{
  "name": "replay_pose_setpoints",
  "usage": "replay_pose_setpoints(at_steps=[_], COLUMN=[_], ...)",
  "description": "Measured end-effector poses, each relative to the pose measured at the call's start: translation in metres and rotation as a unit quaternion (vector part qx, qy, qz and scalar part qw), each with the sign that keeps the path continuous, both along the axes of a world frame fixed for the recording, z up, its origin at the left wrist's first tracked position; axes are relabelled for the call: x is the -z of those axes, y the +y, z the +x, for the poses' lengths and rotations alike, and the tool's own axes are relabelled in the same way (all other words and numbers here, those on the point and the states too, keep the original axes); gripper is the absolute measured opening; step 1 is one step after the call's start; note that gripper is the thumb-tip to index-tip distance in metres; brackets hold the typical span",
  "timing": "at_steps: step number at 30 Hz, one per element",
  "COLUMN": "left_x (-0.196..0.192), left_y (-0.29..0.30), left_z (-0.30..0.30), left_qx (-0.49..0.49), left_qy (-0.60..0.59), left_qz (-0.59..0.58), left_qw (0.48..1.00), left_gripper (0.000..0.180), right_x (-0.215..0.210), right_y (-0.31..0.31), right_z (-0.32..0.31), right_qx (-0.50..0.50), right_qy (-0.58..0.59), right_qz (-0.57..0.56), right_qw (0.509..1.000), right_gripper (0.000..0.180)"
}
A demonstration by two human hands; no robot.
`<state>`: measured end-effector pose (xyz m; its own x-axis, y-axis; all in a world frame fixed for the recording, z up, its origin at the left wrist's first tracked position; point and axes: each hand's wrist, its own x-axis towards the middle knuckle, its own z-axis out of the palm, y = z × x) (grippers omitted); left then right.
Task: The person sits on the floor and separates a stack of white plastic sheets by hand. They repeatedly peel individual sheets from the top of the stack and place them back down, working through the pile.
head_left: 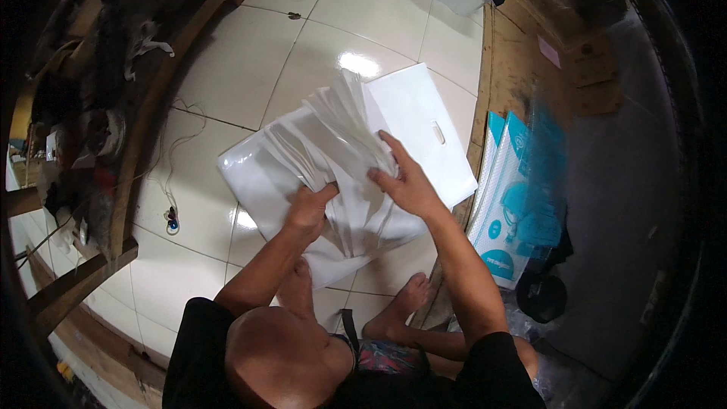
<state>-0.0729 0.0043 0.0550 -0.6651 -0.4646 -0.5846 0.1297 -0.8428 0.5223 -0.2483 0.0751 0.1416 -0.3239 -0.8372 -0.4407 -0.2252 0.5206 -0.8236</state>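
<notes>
Two hands on fanned white plastic bags [333, 144], left hand [309, 210] gripping their lower edge, right hand [405, 178] pressing flat, teal-and-white packages [511, 204] right of the grip.

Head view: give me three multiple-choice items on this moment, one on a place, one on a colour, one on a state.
1. Where does the stack of white bags lie?
A. on the tiled floor
B. on a shelf
C. in a box

2. What colour are the packs leaning at the right?
A. red
B. teal and white
C. black

3. How is the left hand?
A. open in the air
B. closed on the bags
C. flat on the floor

A: tiles show all round the stack. B: teal print on white. B: its fingers curl around fanned bag edges, while the right hand presses on top.
</notes>
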Motion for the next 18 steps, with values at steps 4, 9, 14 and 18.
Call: replay_pose_setpoints(at_steps=[4, 9, 14, 18], left_x=[0.007, 0.013, 0.000, 0.013], left_y=[0.001, -0.001, -0.002, 0.001], left_z=[-0.008, 0.000, 0.005, -0.002], left_qx=[0.036, 0.008, -0.006, 0.023], left_qy=[-0.031, -0.031, -0.038, -0.058], left_qz=[0.005, 0.000, 0.014, 0.015], left_qw=[0.999, 0.999, 0.999, 0.998], left_gripper=[0.037, 0.041, 0.041, 0.041], right_x=[0.027, 0.016, 0.011, 0.003], right_y=[0.001, -0.001, 0.006, -0.003], right_z=[0.026, 0.020, -0.009, 0.011], right_qx=[-0.118, -0.060, 0.009, -0.098], right_qy=[0.118, 0.051, 0.017, 0.119], right_qz=[-0.004, 0.059, -0.031, 0.023], right_qw=[0.986, 0.995, 0.999, 0.988], right_gripper=[0.087, 0.067, 0.068, 0.082])
